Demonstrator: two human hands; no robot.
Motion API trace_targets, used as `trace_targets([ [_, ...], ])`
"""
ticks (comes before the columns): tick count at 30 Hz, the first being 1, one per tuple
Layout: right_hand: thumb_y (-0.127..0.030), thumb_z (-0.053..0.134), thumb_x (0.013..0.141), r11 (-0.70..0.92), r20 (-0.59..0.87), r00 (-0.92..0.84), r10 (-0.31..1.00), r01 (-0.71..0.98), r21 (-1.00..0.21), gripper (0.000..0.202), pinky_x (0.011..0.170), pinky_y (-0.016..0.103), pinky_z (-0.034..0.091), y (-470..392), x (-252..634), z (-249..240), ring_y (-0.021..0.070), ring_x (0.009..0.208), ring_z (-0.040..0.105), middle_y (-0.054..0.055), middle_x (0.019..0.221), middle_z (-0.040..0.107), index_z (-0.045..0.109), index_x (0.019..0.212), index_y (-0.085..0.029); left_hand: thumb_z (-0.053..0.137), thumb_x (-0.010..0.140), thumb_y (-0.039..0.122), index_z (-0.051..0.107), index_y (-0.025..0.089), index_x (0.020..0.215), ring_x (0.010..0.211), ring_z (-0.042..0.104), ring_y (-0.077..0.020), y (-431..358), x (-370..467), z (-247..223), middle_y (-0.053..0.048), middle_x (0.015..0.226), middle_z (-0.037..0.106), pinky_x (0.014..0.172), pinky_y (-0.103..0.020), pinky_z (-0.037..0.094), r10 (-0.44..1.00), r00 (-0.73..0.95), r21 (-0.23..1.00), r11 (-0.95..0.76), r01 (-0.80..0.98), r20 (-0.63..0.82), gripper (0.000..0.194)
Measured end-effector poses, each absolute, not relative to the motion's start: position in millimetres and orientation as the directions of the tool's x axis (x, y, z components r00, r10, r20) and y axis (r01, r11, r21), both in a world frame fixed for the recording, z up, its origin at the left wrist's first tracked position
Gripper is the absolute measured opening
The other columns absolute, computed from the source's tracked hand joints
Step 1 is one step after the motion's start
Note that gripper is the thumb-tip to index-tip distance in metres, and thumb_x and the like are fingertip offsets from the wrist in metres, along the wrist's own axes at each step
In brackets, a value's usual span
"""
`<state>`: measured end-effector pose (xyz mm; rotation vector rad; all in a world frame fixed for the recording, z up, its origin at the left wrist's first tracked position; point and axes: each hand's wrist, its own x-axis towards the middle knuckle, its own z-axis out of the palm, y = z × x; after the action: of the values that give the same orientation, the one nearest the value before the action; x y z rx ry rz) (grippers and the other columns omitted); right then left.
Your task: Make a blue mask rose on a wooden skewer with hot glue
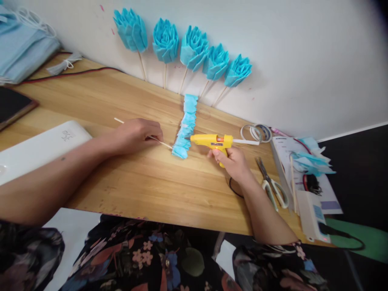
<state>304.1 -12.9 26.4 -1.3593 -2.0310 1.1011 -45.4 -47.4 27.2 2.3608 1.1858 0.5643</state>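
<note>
the white wall is at the back, then the table. five blue flowers lean on the wall. below them, a pleated blue strip lies on the table between the hands. the right hand is wrapped round the glue gun, whose tip is at the strip's edge, touching or just beside, i cannot tell. the left hand pinches a thin stick, one end meeting the strip's near end. if the gun wobbled, glue could land on the wrong fold. if the left hand slid towards the tip, it could get burnt. a slack pinch could let the stick roll askew.
</note>
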Motion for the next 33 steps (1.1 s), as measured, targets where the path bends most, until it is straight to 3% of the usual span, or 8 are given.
trace_targets([
  [6, -0.074, 0.067, 0.084, 0.102, -0.062, -0.398, 0.915, 0.38, -0.919, 0.056, 0.057, 0.026, 0.046, -9, 305, 23, 0.0124, 0.063, 0.055, 0.01, 0.095, 0.08, 0.076, 0.085, -0.019, 0.049, 0.102, 0.03, 0.071, 0.017, 0.085, 0.081, 0.064, -0.0173, -47, -45, 26, -0.007, 0.09, 0.072, 0.073, -0.025, 0.043, 0.83, 0.535, 0.548, -0.525, 0.651, 0.159, 0.031],
  [13, -0.071, 0.061, 0.09, 0.175, -0.016, -0.375, 0.927, 0.47, -0.865, 0.056, 0.057, 0.027, 0.042, -15, 294, 17, 0.013, 0.059, 0.052, 0.003, 0.069, 0.065, 0.078, 0.086, -0.018, 0.051, 0.101, 0.029, 0.072, 0.017, 0.085, 0.079, 0.065, -0.0184, -48, -43, 29, -0.007, 0.09, 0.072, 0.072, -0.027, 0.043, 0.843, 0.521, 0.559, -0.497, 0.664, 0.131, 0.028],
  [24, -0.057, 0.06, 0.091, 0.27, 0.063, -0.359, 0.931, 0.565, -0.78, 0.042, 0.066, 0.031, 0.044, -18, 287, 23, 0.0148, 0.06, 0.053, 0.001, 0.064, 0.061, 0.071, 0.072, -0.02, 0.049, 0.102, 0.031, 0.072, 0.016, 0.086, 0.078, 0.064, -0.0171, -47, -44, 28, -0.008, 0.089, 0.072, 0.072, -0.027, 0.042, 0.827, 0.541, 0.558, -0.525, 0.642, 0.156, 0.031],
  [33, -0.063, 0.064, 0.089, 0.228, 0.018, -0.35, 0.937, 0.57, -0.789, 0.048, 0.061, 0.029, 0.043, -15, 292, 24, 0.014, 0.059, 0.053, 0.002, 0.064, 0.064, 0.074, 0.073, -0.02, 0.048, 0.102, 0.032, 0.071, 0.017, 0.086, 0.081, 0.065, -0.0178, -48, -44, 29, -0.008, 0.091, 0.073, 0.073, -0.026, 0.043, 0.841, 0.528, 0.549, -0.497, 0.672, 0.114, 0.032],
])
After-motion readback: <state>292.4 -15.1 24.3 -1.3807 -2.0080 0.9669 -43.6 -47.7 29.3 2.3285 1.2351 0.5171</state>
